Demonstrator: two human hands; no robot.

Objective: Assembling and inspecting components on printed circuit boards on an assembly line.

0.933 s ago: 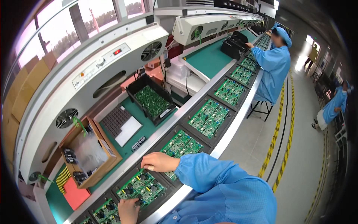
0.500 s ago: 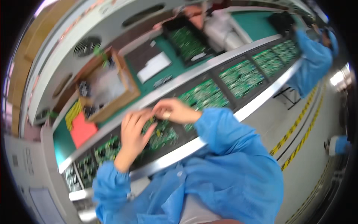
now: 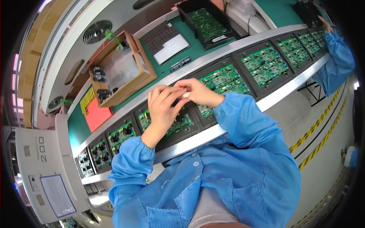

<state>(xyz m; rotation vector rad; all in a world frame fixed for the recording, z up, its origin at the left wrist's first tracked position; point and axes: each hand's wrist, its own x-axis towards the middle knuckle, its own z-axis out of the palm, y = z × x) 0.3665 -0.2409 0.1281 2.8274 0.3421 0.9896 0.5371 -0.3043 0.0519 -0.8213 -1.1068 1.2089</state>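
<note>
Over a green circuit board [image 3: 183, 121] in a black carrier frame, my two hands meet fingertip to fingertip. My left hand [image 3: 162, 104] is curled, its thumb and fingers drawn together. From the right, my right hand [image 3: 199, 92] pinches at the same spot, with a small pale patch near its thumb tip. Something small and dark shows between the left thumb and fingers; its kind is hidden by them. Both hands are above the board, and whether they touch it I cannot tell.
More framed boards [image 3: 265, 65] line the metal-edged conveyor [image 3: 192, 146]. Behind it are a cardboard box [image 3: 146, 72] with black parts and clear bags, a red sheet [image 3: 98, 118], a keyboard-like dark panel [image 3: 159, 38] and a black tray [image 3: 209, 43] of boards. A co-worker's blue sleeve [image 3: 339, 51] is at far right.
The view has shifted, so the scene sits further right and higher. My hands stay together at the same board, with the left fingers drawn closer to the right.
</note>
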